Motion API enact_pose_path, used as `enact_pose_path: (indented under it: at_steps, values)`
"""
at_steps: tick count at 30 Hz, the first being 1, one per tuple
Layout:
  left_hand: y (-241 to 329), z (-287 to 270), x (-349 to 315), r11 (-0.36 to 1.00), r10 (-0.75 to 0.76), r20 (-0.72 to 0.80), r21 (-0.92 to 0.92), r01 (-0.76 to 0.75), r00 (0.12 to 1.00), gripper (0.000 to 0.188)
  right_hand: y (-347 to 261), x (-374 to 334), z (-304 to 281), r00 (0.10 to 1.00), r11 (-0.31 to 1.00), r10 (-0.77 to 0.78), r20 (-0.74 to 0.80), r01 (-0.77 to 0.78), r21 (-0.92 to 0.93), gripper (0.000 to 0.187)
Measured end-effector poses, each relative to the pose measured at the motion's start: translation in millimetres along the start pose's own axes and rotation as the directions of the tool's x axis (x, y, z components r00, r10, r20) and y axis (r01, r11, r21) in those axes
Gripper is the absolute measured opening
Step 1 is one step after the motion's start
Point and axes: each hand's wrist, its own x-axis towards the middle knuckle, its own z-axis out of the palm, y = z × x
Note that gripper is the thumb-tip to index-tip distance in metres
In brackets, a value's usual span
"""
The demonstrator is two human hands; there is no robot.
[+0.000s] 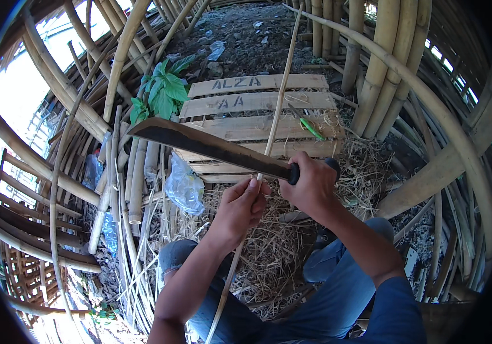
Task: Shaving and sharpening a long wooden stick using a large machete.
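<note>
My right hand (pixel 312 179) is wrapped round the black handle of a machete (pixel 211 150), whose broad dark blade points up and to the left. Between the thumb and fingers of my left hand (pixel 243 205) is a long thin bamboo strip (pixel 281 94). The strip runs from between my legs, through my grip, and up past the far side of the crate. The blade crosses over the strip just above my left hand; whether the edge touches it I cannot tell. A slatted wooden crate (pixel 228 127) stands in front of me, and a small green-handled knife (pixel 310 127) lies on it.
Shavings (pixel 274 258) cover the ground between my feet. Left of the crate are a clear plastic bag (pixel 184 186), a leafy green plant (pixel 167 89) and cut bamboo poles (pixel 137 180). Thick upright bamboo posts (pixel 392 63) and a long curved pole (pixel 438 109) stand at the right.
</note>
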Motion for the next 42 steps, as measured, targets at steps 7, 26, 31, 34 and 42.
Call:
enact_pose_path:
  at_steps: [7, 26, 31, 34, 42]
  values:
    - [2.9, -7.5, -2.4, 0.974, -0.167, 0.086, -0.139, 0.178, 0.982, 0.033, -4.8, -3.2, -1.7, 0.998, 0.997, -0.036, 0.045, 0.033, 0.072, 0.029]
    - [-3.7, -6.1, -17.1, 0.986, -0.142, 0.064, -0.075, 0.146, 0.988, 0.038, 3.6, 9.8, 2.1, 0.997, 0.995, -0.082, -0.018, 0.082, 0.055, 0.027]
    - [-4.9, -5.5, -20.3, 0.985, -0.141, 0.079, -0.084, 0.148, 0.987, 0.038, 5.7, 4.5, 1.9, 0.992, 0.992, -0.11, -0.058, 0.113, 0.054, 0.025]
    - [-4.2, -3.0, -25.0, 0.985, -0.141, 0.064, -0.092, 0.146, 0.988, 0.038, 9.4, 16.4, -1.7, 0.993, 0.995, -0.104, -0.061, 0.104, 0.001, 0.026]
    - [-4.9, -9.1, -25.4, 0.986, -0.123, 0.061, -0.106, 0.129, 0.991, 0.038, 9.4, 15.0, 4.0, 0.995, 0.997, -0.073, -0.066, 0.073, 0.003, 0.025]
